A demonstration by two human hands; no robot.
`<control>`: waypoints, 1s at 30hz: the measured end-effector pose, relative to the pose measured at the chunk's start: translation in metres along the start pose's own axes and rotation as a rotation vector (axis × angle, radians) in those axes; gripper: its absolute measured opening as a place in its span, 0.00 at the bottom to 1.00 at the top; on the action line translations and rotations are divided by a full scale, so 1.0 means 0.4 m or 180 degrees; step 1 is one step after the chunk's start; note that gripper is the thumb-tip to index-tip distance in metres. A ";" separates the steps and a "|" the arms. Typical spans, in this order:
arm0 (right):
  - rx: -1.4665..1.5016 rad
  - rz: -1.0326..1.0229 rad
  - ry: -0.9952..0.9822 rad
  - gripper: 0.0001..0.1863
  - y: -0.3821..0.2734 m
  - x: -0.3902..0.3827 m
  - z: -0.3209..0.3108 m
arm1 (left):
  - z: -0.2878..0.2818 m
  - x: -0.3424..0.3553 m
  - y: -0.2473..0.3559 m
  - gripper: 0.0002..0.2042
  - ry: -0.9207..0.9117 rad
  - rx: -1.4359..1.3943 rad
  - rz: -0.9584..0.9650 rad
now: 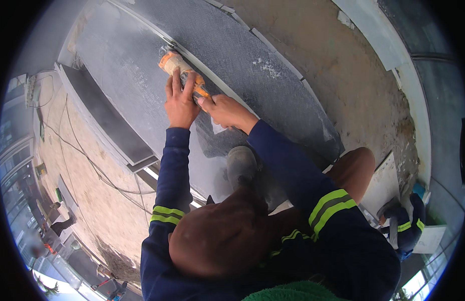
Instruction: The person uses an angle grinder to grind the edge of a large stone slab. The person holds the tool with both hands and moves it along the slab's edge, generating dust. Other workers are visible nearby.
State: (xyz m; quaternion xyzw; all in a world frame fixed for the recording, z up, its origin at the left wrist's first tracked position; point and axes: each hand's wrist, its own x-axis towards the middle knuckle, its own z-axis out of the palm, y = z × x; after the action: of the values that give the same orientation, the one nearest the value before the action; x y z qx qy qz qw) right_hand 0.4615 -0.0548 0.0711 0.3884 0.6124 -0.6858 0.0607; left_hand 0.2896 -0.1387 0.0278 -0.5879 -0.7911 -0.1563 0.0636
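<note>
An orange-and-tan cylindrical power tool (173,62) is held at a broad dark-grey textured slab (265,47), beside a narrow pale strip (142,20). The left hand (182,106) curls its fingers over the body; the right hand (227,111) grips the orange rear end. Work appears under way amid whitish dust (267,68); what remains cannot be told.

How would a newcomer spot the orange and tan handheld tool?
Find the broad, dusty grey surface crossed by a long pale strip. Beside that strip, the bare left hand and right hand hold the elongated orange and tan handheld tool. Its orange sets it apart from the greys around it.
</note>
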 end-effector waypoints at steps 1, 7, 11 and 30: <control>-0.0019 -0.0017 0.0011 0.35 -0.003 0.014 0.001 | 0.004 0.007 -0.008 0.40 0.0045 -0.0009 0.0047; -0.0041 0.0033 -0.0027 0.36 -0.002 0.026 -0.004 | 0.013 0.015 -0.015 0.40 -0.0013 0.0048 0.0038; -0.0075 -0.0014 -0.0007 0.36 0.012 -0.019 0.002 | -0.006 -0.015 0.012 0.40 -0.0040 -0.0024 0.0000; -0.0227 -0.0044 0.0191 0.35 0.053 -0.100 0.016 | -0.032 -0.070 0.075 0.41 -0.0064 -0.0055 -0.0069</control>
State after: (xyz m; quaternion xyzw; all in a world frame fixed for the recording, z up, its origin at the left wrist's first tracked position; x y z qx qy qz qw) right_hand 0.4981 -0.0816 0.0781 0.4021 0.6407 -0.6520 0.0514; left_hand 0.3255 -0.1604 0.0372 -0.5814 -0.7967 -0.1579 0.0489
